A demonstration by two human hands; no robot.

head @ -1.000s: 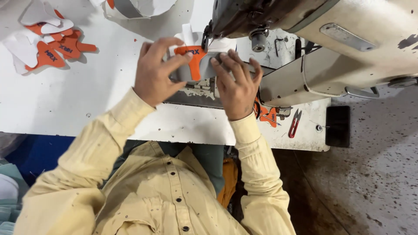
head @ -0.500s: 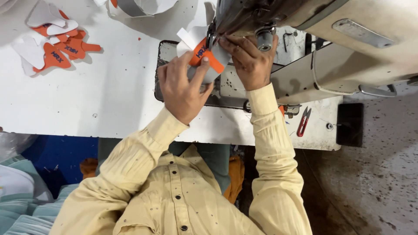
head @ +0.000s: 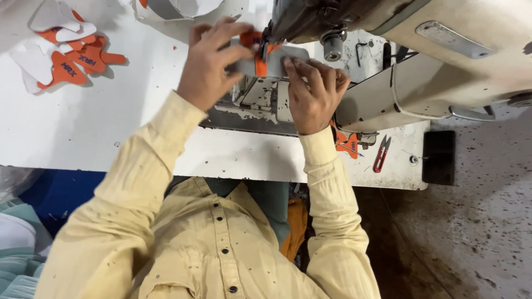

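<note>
Under machine head (head: 354,22): both hands on grey-orange piece (head: 266,58); snips (head: 381,154) nr edge.

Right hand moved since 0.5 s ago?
Yes. The right hand came down off the machine head onto the grey piece at the needle.

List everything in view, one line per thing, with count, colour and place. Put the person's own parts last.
grey and orange piece: one, held flat under the machine head.
sewing machine: one, cream and dark, upper right on the table.
table: one, white, across the top half.
orange and white cut pieces: a loose pile, count unclear, top left on the table.
orange piece: one, by the right wrist at the machine base.
thread snips: one, red, near the table's right edge.
black block: one, right of the table edge.
floor: grey, speckled, lower right.
shirt: one, pale yellow, buttoned.
left hand: pressing the piece's left side.
right hand: pressing its right side.
</note>
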